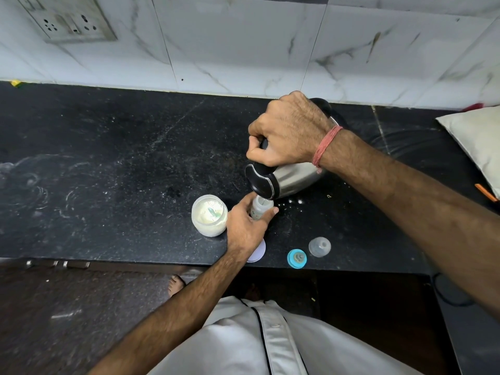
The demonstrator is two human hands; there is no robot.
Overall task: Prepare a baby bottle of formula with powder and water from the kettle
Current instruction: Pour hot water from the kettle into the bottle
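At the near edge of the bench [108, 163] lie the blue nipple ring [296, 258] and clear cap [319, 247], both off. Just beyond, the left hand [247, 228] is wrapped around the upright baby bottle [260, 208], beside the open powder jar [209, 219]. Directly above and behind the bottle's mouth, the right hand [286, 133] grips the kettle [284, 180] handle, with the kettle tipped spout-down over the bottle, its long axis slanting toward the person's right. Whether water flows, I cannot tell.
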